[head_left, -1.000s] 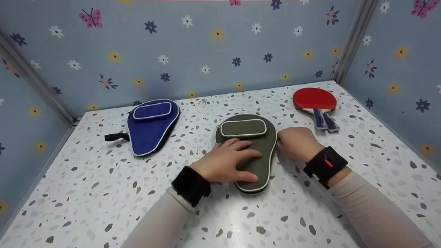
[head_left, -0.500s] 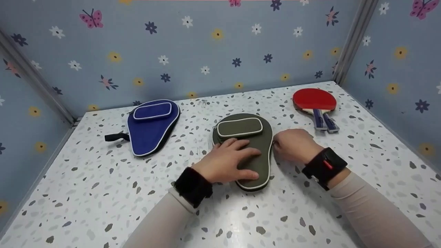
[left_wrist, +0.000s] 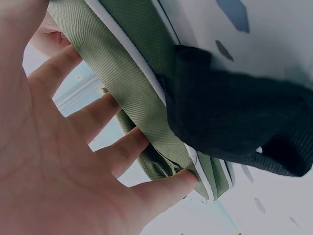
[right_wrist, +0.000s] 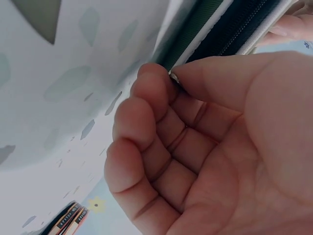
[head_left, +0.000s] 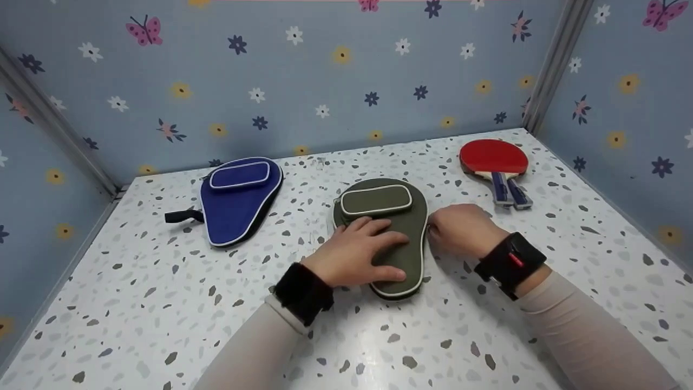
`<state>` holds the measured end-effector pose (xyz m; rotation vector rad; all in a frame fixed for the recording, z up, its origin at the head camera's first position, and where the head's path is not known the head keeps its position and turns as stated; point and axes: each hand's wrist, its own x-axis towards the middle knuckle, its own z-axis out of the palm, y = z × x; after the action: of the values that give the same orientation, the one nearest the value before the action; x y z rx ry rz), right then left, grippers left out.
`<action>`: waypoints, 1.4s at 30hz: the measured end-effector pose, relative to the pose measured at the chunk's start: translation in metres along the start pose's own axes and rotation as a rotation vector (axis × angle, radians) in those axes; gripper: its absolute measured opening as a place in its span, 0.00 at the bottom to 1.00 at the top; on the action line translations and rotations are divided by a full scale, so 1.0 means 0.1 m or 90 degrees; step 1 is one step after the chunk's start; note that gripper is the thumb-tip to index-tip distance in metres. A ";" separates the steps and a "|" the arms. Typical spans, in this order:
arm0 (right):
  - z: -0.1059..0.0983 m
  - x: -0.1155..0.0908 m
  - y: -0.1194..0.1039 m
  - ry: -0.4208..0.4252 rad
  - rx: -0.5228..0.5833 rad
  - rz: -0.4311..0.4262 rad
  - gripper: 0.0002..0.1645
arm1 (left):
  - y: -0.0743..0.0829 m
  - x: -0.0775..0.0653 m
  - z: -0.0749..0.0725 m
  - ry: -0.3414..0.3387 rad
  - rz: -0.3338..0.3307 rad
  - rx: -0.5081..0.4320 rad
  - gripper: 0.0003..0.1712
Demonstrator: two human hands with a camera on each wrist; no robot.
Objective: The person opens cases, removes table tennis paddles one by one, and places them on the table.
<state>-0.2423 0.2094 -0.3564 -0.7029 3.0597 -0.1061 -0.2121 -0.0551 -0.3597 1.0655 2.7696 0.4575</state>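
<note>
Walls [head_left: 319, 65]: light blue, flower and butterfly print, at back and both sides. Table [head_left: 162, 303]: white, grey speckles. Sleeves [head_left: 249, 341] pale, both arms reaching in from the near edge.

Green case [head_left: 407, 219]: paddle-shaped, white piping, lies flat mid-table between the hands, wide end away from the person. Blue case [head_left: 235, 206]: same shape, flat, well apart to the left.

Left hand [head_left: 352, 257]: fingers spread, resting on top of the green case, not clenched, grasping nothing. Right hand [head_left: 465, 230]: fingers curled at the case's right edge, thumb and forefinger pinching a small metal tab [right_wrist: 174, 77] by the zip.

Paddles [head_left: 494, 156]: two, stacked at the far right, red face up, blue handles toward the person; lower one mostly covered.

Pocket [head_left: 376, 200] on the green case, near its wide end, rectangular, white-edged. Wristbands [head_left: 511, 264], black, one per wrist. Black strap [left_wrist: 230, 112] at the green case's side, left wrist view; another, the side loop [head_left: 184, 215], sticks out left from the blue case. Zip [right_wrist: 247, 27]: dark, runs along the green case's side between white piping.
</note>
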 end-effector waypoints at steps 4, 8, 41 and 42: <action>0.00 0.00 -0.01 0.002 -0.001 -0.013 0.13 | -0.01 0.00 0.00 0.007 0.007 -0.005 0.41; 0.00 0.01 -0.01 0.004 0.003 -0.015 0.12 | 0.02 0.00 0.01 0.019 0.002 0.003 0.41; -0.02 -0.03 -0.06 -0.014 -0.001 -0.038 0.15 | 0.04 0.01 -0.03 -0.001 0.065 0.033 0.47; -0.03 -0.04 -0.08 -0.017 -0.003 -0.041 0.15 | 0.03 0.00 -0.03 -0.002 0.063 0.031 0.47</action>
<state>-0.2355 0.2044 -0.3531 -0.7968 3.0129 -0.0887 -0.2109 -0.0533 -0.3558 1.2172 2.7482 0.4014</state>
